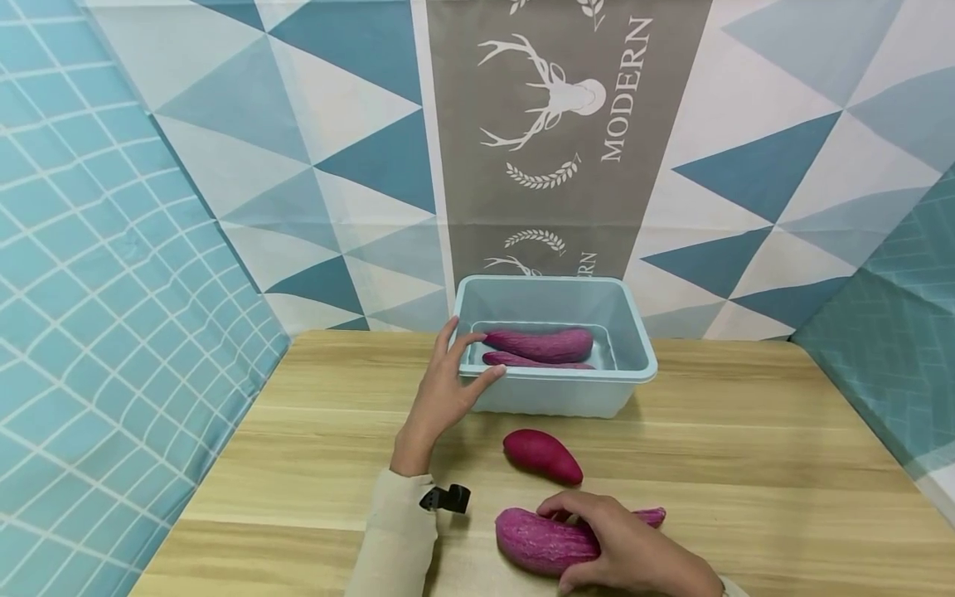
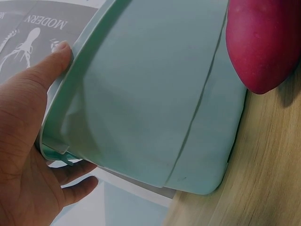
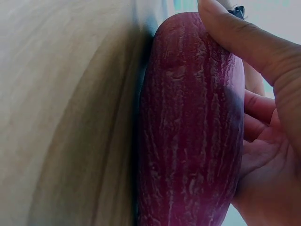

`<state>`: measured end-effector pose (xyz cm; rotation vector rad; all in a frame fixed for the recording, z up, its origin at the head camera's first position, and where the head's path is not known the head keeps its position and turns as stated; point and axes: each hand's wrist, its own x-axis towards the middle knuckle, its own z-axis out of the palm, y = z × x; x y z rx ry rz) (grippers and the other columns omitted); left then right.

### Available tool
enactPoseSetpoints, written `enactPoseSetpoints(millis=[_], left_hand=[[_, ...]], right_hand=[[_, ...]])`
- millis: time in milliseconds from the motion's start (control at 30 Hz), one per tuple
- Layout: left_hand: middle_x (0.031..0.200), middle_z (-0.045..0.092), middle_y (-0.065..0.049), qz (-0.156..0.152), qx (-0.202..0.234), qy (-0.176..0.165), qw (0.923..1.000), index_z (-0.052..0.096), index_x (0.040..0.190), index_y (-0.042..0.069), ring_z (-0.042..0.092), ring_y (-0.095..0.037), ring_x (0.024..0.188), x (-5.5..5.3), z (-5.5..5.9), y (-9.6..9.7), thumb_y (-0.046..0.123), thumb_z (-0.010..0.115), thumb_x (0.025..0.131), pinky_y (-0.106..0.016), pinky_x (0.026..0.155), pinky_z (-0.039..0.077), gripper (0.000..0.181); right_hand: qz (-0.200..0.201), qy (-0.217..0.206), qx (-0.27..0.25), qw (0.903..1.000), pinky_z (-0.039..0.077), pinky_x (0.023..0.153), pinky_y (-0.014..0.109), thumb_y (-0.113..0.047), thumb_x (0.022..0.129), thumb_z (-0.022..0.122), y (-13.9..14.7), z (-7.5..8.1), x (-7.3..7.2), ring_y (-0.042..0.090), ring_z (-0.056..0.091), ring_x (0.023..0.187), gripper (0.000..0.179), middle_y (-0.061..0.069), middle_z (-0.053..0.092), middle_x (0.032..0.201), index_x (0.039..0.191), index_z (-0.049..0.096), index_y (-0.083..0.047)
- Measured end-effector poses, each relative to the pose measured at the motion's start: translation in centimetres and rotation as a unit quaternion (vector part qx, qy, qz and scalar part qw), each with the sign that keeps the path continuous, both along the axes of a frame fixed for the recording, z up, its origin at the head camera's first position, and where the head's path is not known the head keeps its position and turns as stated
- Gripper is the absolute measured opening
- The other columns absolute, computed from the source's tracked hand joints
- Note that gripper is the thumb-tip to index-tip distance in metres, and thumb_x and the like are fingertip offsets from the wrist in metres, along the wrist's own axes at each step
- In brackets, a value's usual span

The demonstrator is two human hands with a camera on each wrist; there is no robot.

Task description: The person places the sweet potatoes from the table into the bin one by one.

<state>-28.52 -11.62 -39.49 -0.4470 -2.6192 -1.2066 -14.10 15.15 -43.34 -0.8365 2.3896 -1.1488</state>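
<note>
My left hand (image 1: 442, 391) holds the front left corner of a light blue plastic bin (image 1: 552, 398), its thumb at the front rim; the left wrist view shows the other fingers around the corner. Two purple eggplants lie in the bin: a fuller one (image 1: 555, 344) behind and another (image 1: 522, 360) partly hidden by the front wall. Nearer me, my right hand (image 1: 622, 543) grips a striped purple eggplant (image 1: 540, 539) across its middle, thumb on one side and fingers on the other. In the right wrist view this eggplant (image 3: 190, 122) is close along the tabletop.
A smooth dark red sweet potato (image 1: 543, 456) lies on the wooden table (image 1: 746, 481) between the bin and the held eggplant. Patterned cloth (image 1: 358, 166) hangs right behind the bin, with blue tiled-print cloth (image 1: 112, 290) at the left. A black strap (image 1: 448, 498) sits on my left sleeve.
</note>
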Motion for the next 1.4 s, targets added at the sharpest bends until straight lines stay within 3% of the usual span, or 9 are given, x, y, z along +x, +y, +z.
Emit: enactPoseSetpoints(millis=[267,567,967,1233,1400], left_hand=[[0.17,0.014,-0.001,-0.001,0.003,-0.002,1.0,0.053,0.142,0.027,0.039,-0.037,0.148,0.0,0.0,0.1,0.056,0.069,0.09,-0.062,0.111,0.042,0.062],[0.17,0.014,-0.004,-0.011,0.004,0.008,0.9999,0.053,0.142,0.026,0.039,-0.038,0.148,-0.1,0.5,0.2,0.055,0.07,0.09,-0.061,0.112,0.041,0.062],[0.17,0.014,-0.002,0.0,0.011,0.0,0.9999,0.054,0.141,0.025,0.04,-0.038,0.147,0.3,0.0,0.0,0.056,0.069,0.09,-0.063,0.111,0.042,0.062],[0.17,0.014,-0.002,0.003,0.008,-0.005,1.0,0.053,0.142,0.025,0.04,-0.039,0.147,0.3,0.0,0.0,0.057,0.069,0.09,-0.064,0.111,0.041,0.063],[0.17,0.015,-0.002,0.003,0.007,-0.001,1.0,0.053,0.142,0.026,0.04,-0.039,0.147,0.2,0.0,0.1,0.057,0.069,0.09,-0.065,0.111,0.041,0.062]], right_hand=[[-0.01,-0.017,0.014,0.9997,0.052,0.09,0.017,-0.047,0.081,0.082,0.0,0.1,0.1,0.0,0.056,0.11,0.06,-0.013,0.063,0.128,0.133,0.055,-0.035],[-0.016,0.003,0.025,0.9995,0.052,0.09,0.018,-0.05,0.082,0.08,-0.3,0.4,0.2,0.0,0.057,0.111,0.06,-0.013,0.063,0.13,0.135,0.055,-0.034],[-0.017,-0.006,0.029,0.9994,0.054,0.088,0.018,-0.05,0.084,0.079,-0.7,1.0,0.3,0.001,0.057,0.113,0.059,-0.011,0.063,0.131,0.136,0.056,-0.035],[-0.013,0.105,0.037,0.9937,0.055,0.094,0.025,-0.046,0.086,0.078,-0.4,1.6,0.2,0.003,0.06,0.115,0.057,-0.012,0.064,0.132,0.137,0.056,-0.033],[-0.019,0.134,0.038,0.9901,0.055,0.098,0.029,-0.042,0.085,0.08,-0.3,2.0,-0.1,0.006,0.061,0.118,0.058,-0.013,0.063,0.133,0.137,0.056,-0.032]])
